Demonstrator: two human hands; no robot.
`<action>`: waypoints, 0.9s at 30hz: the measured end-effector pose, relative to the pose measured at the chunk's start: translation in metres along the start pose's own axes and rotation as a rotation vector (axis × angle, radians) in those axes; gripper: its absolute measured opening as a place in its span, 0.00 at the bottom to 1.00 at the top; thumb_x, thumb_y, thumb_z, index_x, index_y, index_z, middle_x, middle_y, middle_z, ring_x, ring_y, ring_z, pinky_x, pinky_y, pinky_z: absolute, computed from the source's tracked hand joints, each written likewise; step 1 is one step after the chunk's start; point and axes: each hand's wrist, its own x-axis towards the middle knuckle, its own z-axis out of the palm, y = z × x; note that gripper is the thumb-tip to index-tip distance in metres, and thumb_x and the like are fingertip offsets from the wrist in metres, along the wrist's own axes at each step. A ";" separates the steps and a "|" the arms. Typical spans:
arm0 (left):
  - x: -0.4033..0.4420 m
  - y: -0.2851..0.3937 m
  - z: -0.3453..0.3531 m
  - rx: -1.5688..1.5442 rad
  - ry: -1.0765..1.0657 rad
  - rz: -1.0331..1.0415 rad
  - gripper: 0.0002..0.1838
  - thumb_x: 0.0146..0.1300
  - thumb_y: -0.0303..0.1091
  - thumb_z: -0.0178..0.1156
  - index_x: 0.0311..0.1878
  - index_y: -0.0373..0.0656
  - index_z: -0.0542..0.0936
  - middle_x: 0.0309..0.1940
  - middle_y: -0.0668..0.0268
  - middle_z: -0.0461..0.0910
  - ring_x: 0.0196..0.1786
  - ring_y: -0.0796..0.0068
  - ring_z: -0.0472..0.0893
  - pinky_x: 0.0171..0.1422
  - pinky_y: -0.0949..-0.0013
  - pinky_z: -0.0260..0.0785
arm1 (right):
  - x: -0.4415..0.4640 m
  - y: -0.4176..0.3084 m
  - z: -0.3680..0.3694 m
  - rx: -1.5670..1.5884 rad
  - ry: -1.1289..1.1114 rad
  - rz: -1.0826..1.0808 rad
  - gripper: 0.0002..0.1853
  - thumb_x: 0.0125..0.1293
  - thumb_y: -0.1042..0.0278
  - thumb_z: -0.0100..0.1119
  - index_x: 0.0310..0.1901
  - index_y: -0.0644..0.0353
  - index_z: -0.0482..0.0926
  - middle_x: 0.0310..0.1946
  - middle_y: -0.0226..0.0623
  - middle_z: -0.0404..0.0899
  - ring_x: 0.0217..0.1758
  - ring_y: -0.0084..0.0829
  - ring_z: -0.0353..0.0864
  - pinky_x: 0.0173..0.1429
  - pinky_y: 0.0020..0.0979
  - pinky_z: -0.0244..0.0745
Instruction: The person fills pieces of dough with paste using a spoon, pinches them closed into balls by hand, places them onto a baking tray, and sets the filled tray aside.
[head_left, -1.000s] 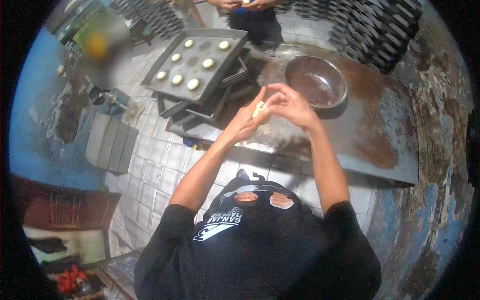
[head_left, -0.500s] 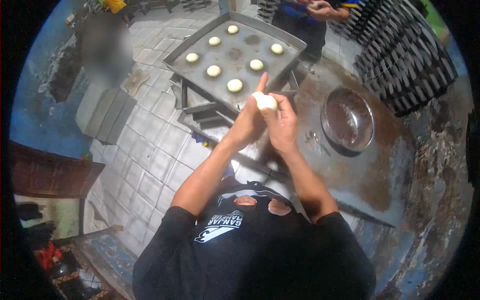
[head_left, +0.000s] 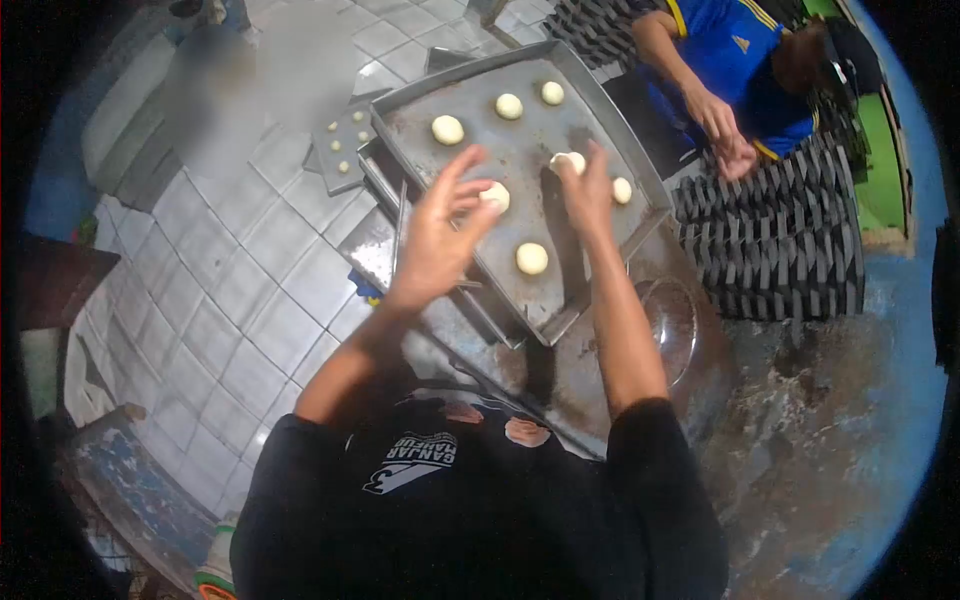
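Observation:
Pale, round dough balls sit spaced apart on a square metal baking tray (head_left: 420,165) in front of me. My right hand (head_left: 588,200) reaches over the tray with its thumb and fingers on a dough ball (head_left: 570,162) near the middle; whether that ball rests on the metal I cannot tell. Above the tray's left side, my left hand (head_left: 440,235) is open with fingers spread and somewhat blurred. Just beyond its fingertips lies another dough ball (head_left: 494,198). A dough ball (head_left: 532,258) is near the closest corner, and one more (head_left: 621,190) lies right of my right hand.
A metal bowl (head_left: 672,330) stands on the worn surface at right, partly behind my right forearm. Another person in a blue shirt (head_left: 735,60) works beside stacked dark slatted pieces (head_left: 770,250). A smaller tray with dough balls (head_left: 342,150) lies lower, at left.
My hands were together around a dough ball at the tray's near edge. They have separated and moved over the tray, the right one with the ball. The view has turned toward the other person.

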 end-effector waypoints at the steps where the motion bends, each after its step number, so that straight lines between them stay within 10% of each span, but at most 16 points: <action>1: 0.000 0.006 -0.021 0.037 0.031 -0.034 0.31 0.70 0.23 0.62 0.75 0.37 0.67 0.69 0.54 0.73 0.63 0.67 0.80 0.66 0.65 0.73 | 0.012 0.019 0.014 -0.365 0.037 -0.319 0.22 0.73 0.60 0.62 0.56 0.73 0.75 0.57 0.56 0.79 0.57 0.48 0.80 0.60 0.46 0.75; 2: 0.000 0.002 -0.044 0.068 0.056 -0.037 0.27 0.71 0.24 0.61 0.72 0.36 0.70 0.67 0.56 0.75 0.62 0.67 0.80 0.66 0.66 0.73 | 0.020 0.007 0.019 -0.565 -0.304 -0.119 0.24 0.74 0.60 0.58 0.60 0.75 0.72 0.65 0.67 0.70 0.69 0.61 0.70 0.70 0.53 0.67; 7: -0.027 0.009 -0.143 0.582 0.207 -0.131 0.22 0.73 0.30 0.58 0.68 0.38 0.75 0.63 0.59 0.79 0.60 0.72 0.80 0.66 0.66 0.73 | 0.047 0.029 0.058 -0.482 -0.361 -0.226 0.25 0.79 0.57 0.49 0.65 0.72 0.69 0.73 0.69 0.61 0.77 0.64 0.59 0.81 0.53 0.52; 9: -0.040 0.006 -0.155 0.587 0.220 -0.123 0.22 0.74 0.30 0.58 0.69 0.40 0.75 0.63 0.61 0.79 0.59 0.72 0.80 0.66 0.65 0.72 | 0.033 0.037 0.074 -0.466 -0.140 -0.294 0.27 0.79 0.57 0.49 0.68 0.72 0.67 0.75 0.68 0.57 0.80 0.62 0.55 0.83 0.53 0.48; 14: -0.044 -0.001 -0.140 0.384 0.282 -0.159 0.21 0.72 0.26 0.58 0.67 0.38 0.76 0.60 0.59 0.81 0.55 0.70 0.82 0.60 0.68 0.74 | 0.062 0.008 0.026 -0.065 -0.589 0.128 0.41 0.82 0.37 0.22 0.80 0.67 0.51 0.83 0.53 0.46 0.88 0.45 0.39 0.86 0.46 0.37; 17: -0.057 0.022 -0.124 0.363 0.310 -0.142 0.20 0.71 0.27 0.59 0.66 0.36 0.77 0.59 0.58 0.82 0.55 0.70 0.83 0.60 0.68 0.74 | 0.094 0.007 0.015 0.234 -0.593 0.314 0.42 0.82 0.35 0.22 0.81 0.65 0.50 0.84 0.47 0.42 0.88 0.42 0.37 0.86 0.45 0.38; 21: -0.090 0.031 -0.116 0.476 0.319 -0.064 0.19 0.72 0.30 0.60 0.65 0.37 0.79 0.58 0.57 0.83 0.55 0.71 0.83 0.62 0.66 0.73 | 0.047 0.015 0.060 -0.843 -0.436 -0.244 0.43 0.80 0.33 0.28 0.81 0.64 0.49 0.85 0.48 0.39 0.88 0.45 0.37 0.86 0.53 0.37; 27: -0.167 0.079 -0.104 0.630 0.410 -0.053 0.19 0.74 0.33 0.61 0.63 0.37 0.79 0.56 0.58 0.84 0.57 0.69 0.83 0.64 0.64 0.74 | 0.041 -0.060 -0.022 0.294 -0.373 0.124 0.42 0.79 0.32 0.33 0.78 0.64 0.58 0.80 0.47 0.54 0.84 0.37 0.51 0.84 0.39 0.45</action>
